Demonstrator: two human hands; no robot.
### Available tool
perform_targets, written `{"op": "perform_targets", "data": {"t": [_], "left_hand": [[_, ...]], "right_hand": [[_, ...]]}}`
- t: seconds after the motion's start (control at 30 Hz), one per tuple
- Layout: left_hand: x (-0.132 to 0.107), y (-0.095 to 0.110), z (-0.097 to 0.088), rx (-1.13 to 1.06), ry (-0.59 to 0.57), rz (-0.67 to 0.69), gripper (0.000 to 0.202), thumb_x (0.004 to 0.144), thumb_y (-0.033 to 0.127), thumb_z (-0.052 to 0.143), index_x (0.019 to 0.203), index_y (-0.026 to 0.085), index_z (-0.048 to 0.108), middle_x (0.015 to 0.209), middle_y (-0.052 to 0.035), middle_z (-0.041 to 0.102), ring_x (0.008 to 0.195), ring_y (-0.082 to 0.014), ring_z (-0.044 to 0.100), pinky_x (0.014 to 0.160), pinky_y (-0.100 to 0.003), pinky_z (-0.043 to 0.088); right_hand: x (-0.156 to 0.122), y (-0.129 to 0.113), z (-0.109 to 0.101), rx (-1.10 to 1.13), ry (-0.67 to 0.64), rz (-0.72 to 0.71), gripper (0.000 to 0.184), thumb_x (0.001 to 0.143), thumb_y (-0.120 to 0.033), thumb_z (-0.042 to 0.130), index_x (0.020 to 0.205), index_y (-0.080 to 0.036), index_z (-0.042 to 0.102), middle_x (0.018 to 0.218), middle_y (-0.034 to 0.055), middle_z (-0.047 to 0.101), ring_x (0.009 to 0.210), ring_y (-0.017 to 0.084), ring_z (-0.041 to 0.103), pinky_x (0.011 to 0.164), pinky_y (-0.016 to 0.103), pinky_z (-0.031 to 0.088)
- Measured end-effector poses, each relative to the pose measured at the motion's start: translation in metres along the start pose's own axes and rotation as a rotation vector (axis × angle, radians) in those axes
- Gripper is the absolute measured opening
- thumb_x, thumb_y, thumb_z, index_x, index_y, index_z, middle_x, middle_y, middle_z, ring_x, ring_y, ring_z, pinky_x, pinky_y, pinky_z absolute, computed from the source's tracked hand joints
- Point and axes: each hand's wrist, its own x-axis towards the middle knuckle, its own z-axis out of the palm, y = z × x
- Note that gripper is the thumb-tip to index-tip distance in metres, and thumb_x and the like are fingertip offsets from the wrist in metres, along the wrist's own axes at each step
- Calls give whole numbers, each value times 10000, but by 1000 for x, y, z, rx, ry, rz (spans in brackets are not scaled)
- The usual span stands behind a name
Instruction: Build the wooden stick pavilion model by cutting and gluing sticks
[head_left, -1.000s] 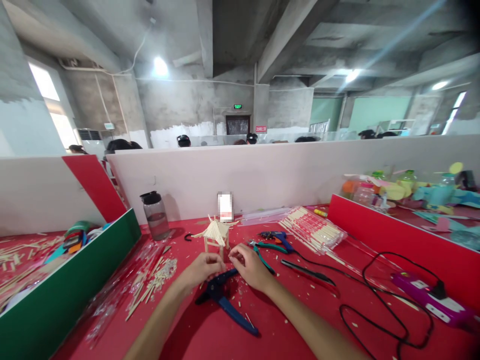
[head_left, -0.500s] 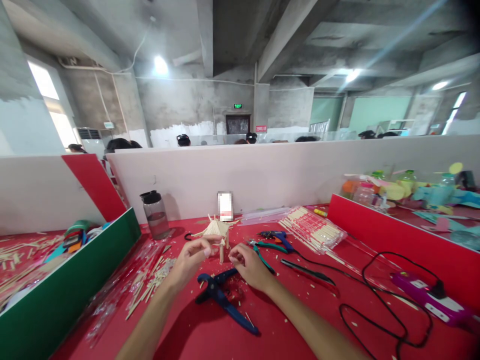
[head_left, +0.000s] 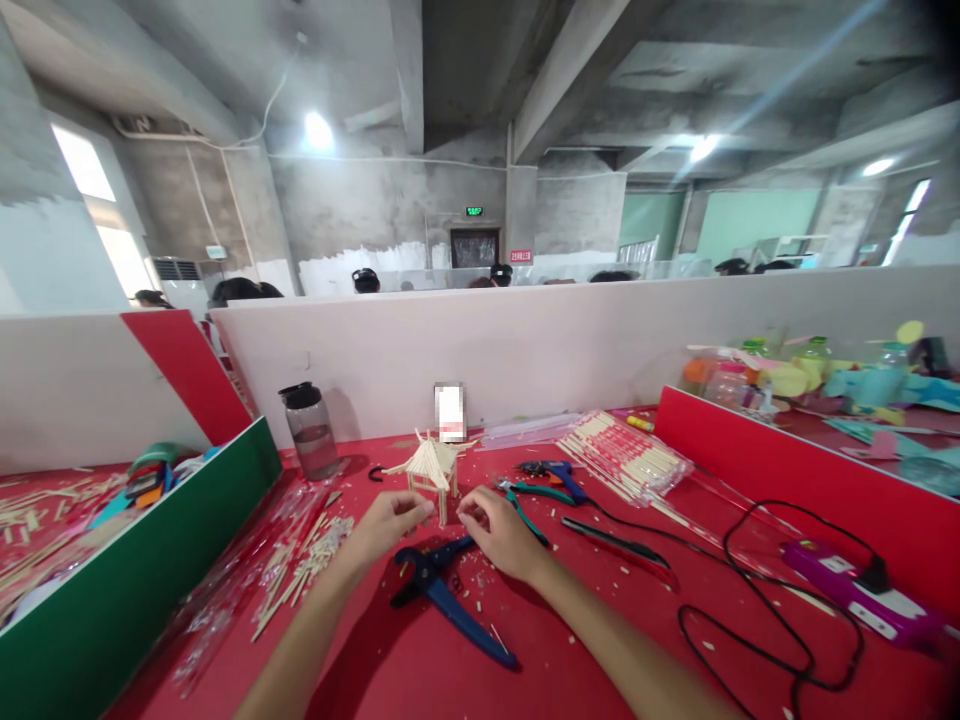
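Observation:
A small pavilion model made of wooden sticks (head_left: 430, 466) stands on the red table (head_left: 600, 640). My left hand (head_left: 386, 527) is just in front of it, its fingers curled and pinched near the model's base. My right hand (head_left: 501, 533) sits to the right, fingers pinched together on something too small to make out. Blue-handled cutters (head_left: 450, 600) lie open on the table under and in front of both hands.
A dark water bottle (head_left: 309, 430) stands at the back left. Loose sticks in plastic wrap (head_left: 300, 560) lie left, a bundle of sticks (head_left: 626, 460) and a glue gun (head_left: 551, 472) right. A black cable (head_left: 750, 600) runs to a purple power strip (head_left: 862, 590). Green (head_left: 150, 580) and red (head_left: 810, 490) dividers flank the table.
My left hand rose to the model's roof half a second ago and has come back down to its base. The right hand has hardly moved.

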Motion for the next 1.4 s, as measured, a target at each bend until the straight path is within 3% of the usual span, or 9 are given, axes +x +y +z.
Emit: {"op": "perform_targets", "data": {"t": [0.3,0.53,0.83,0.97,1.17,1.4], "left_hand": [[3,-4,24,-332,73,-111,499,667,579,773,886,131,748,785,-51,698,640,-112,559,623,-209,431],[4,-4,40,-513,184,-182,437,591,500,853,758,120,717,690,-24,674,546,-78,558,531,-180,433],[5,-6,48,-706,156,-273,194,697,272,800,772,141,679,663,6,650,539,-62,568,560,-158,479],[4,-7,49,-559,113,-230,221,693,332,789,738,141,687,644,13,621,520,-58,513,505,-156,406],[8,-12,42,-34,26,-38,249,642,367,755,577,142,671,509,31,531,502,-88,428,502,-210,325],[12,-14,24,-15,130,9,386,667,518,698,632,134,684,537,12,578,505,-106,456,531,-234,352]], "right_hand": [[0,4,2,-8,-3,-6,108,890,-134,545,898,-201,630,937,44,649,882,180,625,764,274,493],[0,5,3,-19,4,-16,117,875,-115,550,888,-202,628,917,40,641,842,177,617,769,288,495],[0,5,1,-13,-22,-2,115,890,-128,543,907,-201,630,933,39,640,825,169,619,761,278,491],[-1,6,1,-22,-29,4,98,897,-144,548,921,-198,625,935,43,637,828,171,618,750,278,492],[-1,5,0,-25,-36,17,87,893,-138,552,890,-195,617,921,37,631,816,165,615,733,263,486],[-1,5,0,-39,-46,9,77,912,-167,546,882,-199,609,916,34,623,825,163,606,742,262,480]]}}
